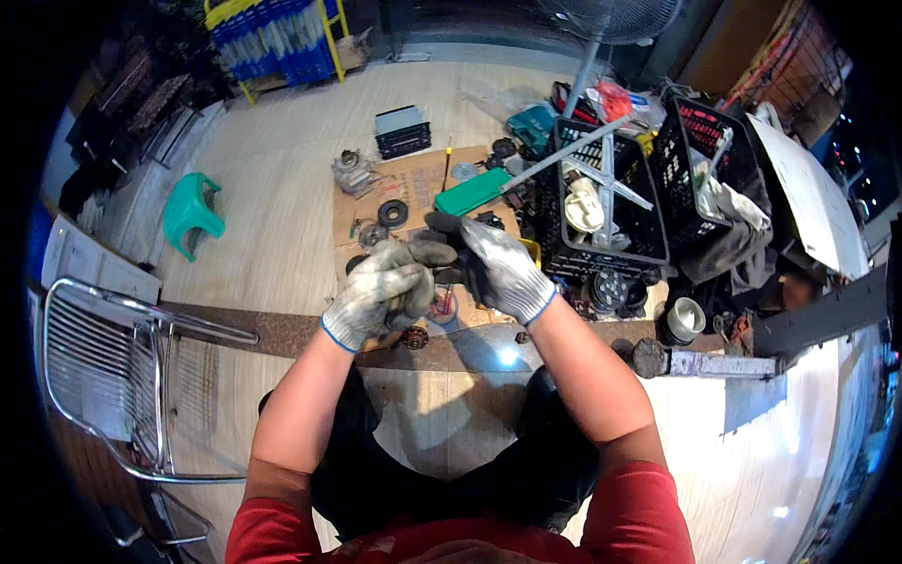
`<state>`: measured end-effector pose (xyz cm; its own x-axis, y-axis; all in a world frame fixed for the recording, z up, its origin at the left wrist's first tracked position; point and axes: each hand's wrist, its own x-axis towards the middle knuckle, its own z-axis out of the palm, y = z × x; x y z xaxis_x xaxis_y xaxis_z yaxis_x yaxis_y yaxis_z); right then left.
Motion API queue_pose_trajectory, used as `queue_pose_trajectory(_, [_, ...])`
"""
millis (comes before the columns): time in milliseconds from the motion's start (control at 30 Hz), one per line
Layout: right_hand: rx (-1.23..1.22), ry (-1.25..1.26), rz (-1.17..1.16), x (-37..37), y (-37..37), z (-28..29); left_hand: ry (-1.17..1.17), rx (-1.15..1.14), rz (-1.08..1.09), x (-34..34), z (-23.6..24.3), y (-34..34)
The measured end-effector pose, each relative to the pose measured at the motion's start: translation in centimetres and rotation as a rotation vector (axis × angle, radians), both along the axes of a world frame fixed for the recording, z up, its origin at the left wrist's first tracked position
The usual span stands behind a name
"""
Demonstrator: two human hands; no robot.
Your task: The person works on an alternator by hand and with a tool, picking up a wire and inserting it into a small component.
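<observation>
Both my hands are in white work gloves with darkened fingers, held close together above a flattened cardboard sheet (413, 177). My left hand (383, 287) is closed, its fingers curled inward. Beside it, my right hand (498, 265) is bent with its dark fingers toward the left one. Whatever lies between the fingers is hidden or too dark to make out. Just beyond them on the cardboard are a black ring-shaped part (393, 213), a round metal part (371, 234) and a green flat-headed tool (472, 193) with a long grey handle. A metal housing (353, 173) stands farther left.
Black plastic crates (601, 256) with parts stand at the right, a grey cloth (742, 230) draped over one. A small dark crate (402, 132) is ahead. Leftward are a green stool (193, 214) and a metal chair (103, 376). A fan (615, 17) stands at the back.
</observation>
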<state>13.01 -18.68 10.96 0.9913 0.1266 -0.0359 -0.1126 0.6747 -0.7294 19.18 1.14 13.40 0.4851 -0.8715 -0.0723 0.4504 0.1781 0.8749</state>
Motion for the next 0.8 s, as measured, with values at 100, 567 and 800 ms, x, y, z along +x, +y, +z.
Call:
queue_pose_trajectory(100, [0.143, -0.061, -0.084, -0.2, 0.0, 1.4, -0.037, 0.064, 0.023, -1.8, -0.2, -2.2])
queue_pose_trajectory(567, [-1.405, -0.438, -0.497, 0.1, -0.9, 2.0, 0.028, -0.123, 0.243, 3.4, -5.0, -0.2])
queue_pose_trajectory(800, [-1.61, -0.567, -0.342, 0.0, 2.5, -0.2, 0.263, -0.354, 0.28, 2.8, -2.2, 0.8])
